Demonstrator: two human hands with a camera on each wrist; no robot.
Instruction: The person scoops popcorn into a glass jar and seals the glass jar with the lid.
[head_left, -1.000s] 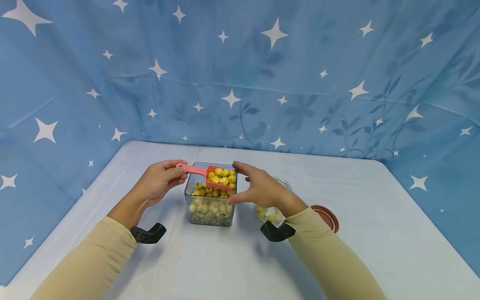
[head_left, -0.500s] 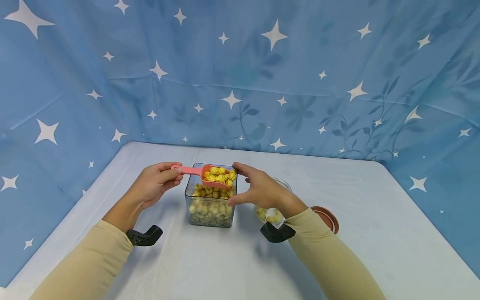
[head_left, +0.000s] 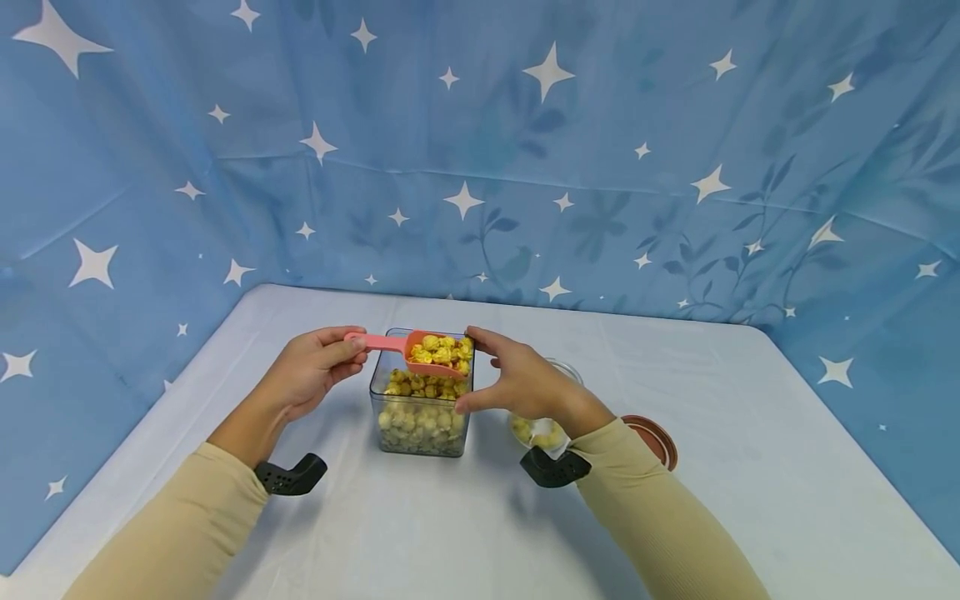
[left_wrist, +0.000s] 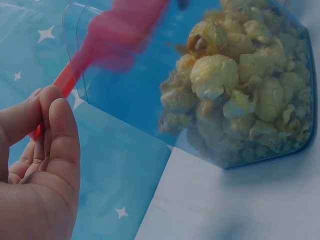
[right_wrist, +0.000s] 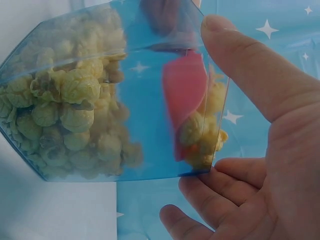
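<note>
My left hand [head_left: 315, 367] pinches the handle of a pink scoop [head_left: 384, 342] between thumb and fingers. Yellow popcorn [head_left: 441, 350] fills the scoop's bowl, which lies over the mouth of a clear square container [head_left: 382, 402]. More popcorn [left_wrist: 260, 75] is heaped inside, and bare wall shows above it. My right hand [head_left: 521, 371] holds the container's right side, thumb at the near corner and fingers at the far one. In the right wrist view the thumb and fingertips sit at the rim, and the scoop [right_wrist: 185, 90] shows through the clear wall.
A clear round bowl [head_left: 564, 365] with some pale yellow pieces stands right of the container, partly hidden by my right wrist. A brown round lid [head_left: 654, 440] lies beyond my right forearm. The white-covered table [head_left: 420, 533] ends at a blue star-patterned curtain [head_left: 480, 125].
The loaded scoop and my left hand have shifted slightly left and settled almost level over the container. My right hand keeps its place on the container.
</note>
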